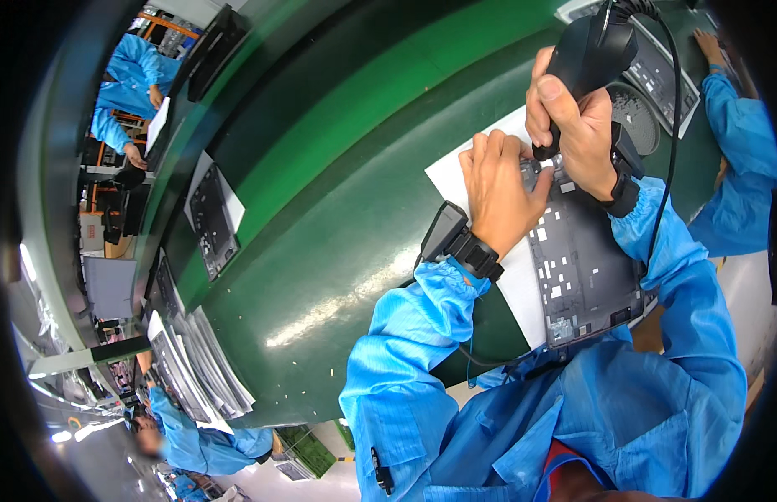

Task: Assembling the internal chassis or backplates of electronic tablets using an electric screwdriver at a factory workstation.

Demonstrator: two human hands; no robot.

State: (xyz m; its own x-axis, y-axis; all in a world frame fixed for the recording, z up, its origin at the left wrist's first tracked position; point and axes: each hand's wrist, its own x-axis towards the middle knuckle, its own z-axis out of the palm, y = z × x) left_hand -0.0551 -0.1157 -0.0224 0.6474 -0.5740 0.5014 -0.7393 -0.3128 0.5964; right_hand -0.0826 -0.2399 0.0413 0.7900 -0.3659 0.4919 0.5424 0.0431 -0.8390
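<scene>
My right hand [581,138] is closed around a black electric screwdriver [591,57], which points down at the far end of a black device casing [589,259]. A coiled cord leads off the tool's top. Close beside its tip, my left hand [499,188] rests at the casing's far left corner, fingers curled and thumb bent toward them. Whatever small part lies between these fingers is mostly hidden. The casing lies flat, dotted with small white patches, partly over a white sheet [518,280]. Both wrists carry black strapped-on devices.
A round dish [638,124] of tiny parts stands right of the screwdriver, near another casing [663,74]. A co-worker's hand [706,46] is at far right. Leftward lie another casing [211,219] and stacked sheets [200,364]. The screwdriver's cord [674,125] hangs past my right forearm.
</scene>
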